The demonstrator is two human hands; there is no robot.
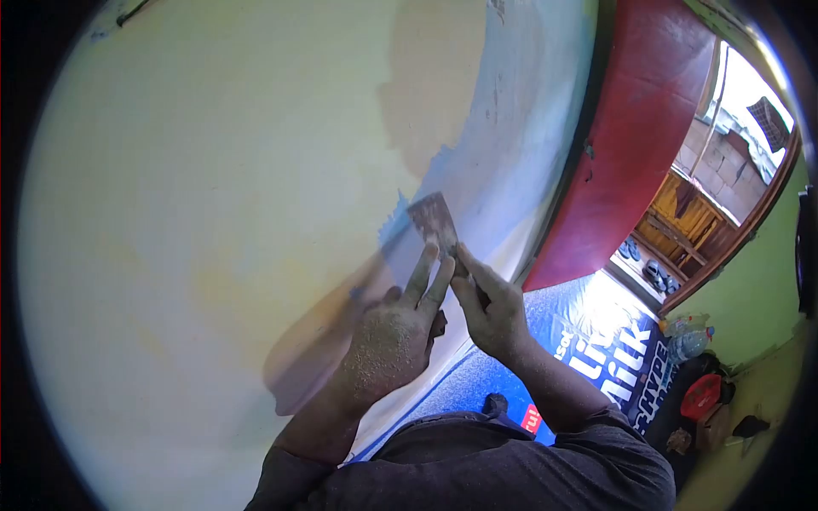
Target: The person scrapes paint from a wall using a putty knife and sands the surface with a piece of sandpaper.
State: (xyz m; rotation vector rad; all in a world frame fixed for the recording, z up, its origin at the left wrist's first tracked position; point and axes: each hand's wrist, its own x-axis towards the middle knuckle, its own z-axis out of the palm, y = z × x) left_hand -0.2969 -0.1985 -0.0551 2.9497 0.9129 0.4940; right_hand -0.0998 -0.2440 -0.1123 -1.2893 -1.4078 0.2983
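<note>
A scraper (433,217) with a wide, dusty blade lies against the wall, its edge where pale cream paint (256,170) meets a bared blue-grey patch (503,128). My left hand (388,341), coated in crumbs of dust, is closed on the scraper, two fingers stretched along it toward the blade. My right hand (496,317) grips it from the other side, thumb and fingers close to the base of the blade. Most of the handle is hidden by my hands. Ragged blue edges show just left of the blade.
A red door (626,128) stands at the right, beside a doorway with shoes (656,274) outside. Blue printed sheeting (588,341) covers the floor and bears scattered dust. Plastic bottles (688,341) and a red item (700,397) lie along the right wall.
</note>
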